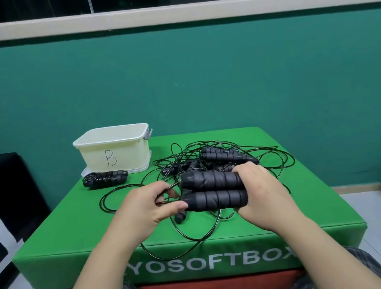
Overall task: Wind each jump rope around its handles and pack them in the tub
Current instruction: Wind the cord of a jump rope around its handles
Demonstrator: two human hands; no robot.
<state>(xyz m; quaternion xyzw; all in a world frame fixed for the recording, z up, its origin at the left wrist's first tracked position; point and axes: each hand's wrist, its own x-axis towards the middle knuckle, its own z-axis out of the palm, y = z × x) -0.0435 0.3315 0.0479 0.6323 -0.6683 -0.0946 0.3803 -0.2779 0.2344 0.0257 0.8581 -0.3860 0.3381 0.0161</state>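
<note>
While right hand (255, 189) grips pair of black foam-ribbed handles (213, 190) side by side, near front of cream plastic tub marked B (113, 150), left hand (149, 205) pinches thin black cord (167, 193) at handle ends: winding just starting. Next: wrap cord round handles. One wound rope bundle (104, 179) just before tub, not yet packed.

Handles (213, 190): matt black foam, ribbed. Rope cord (193, 239): thin, glossy black, plastic-coated by look. Tub (113, 150): smooth cream plastic, semi-gloss. Soft box (73, 226): green vinyl-type cover, slight sheen.
</note>
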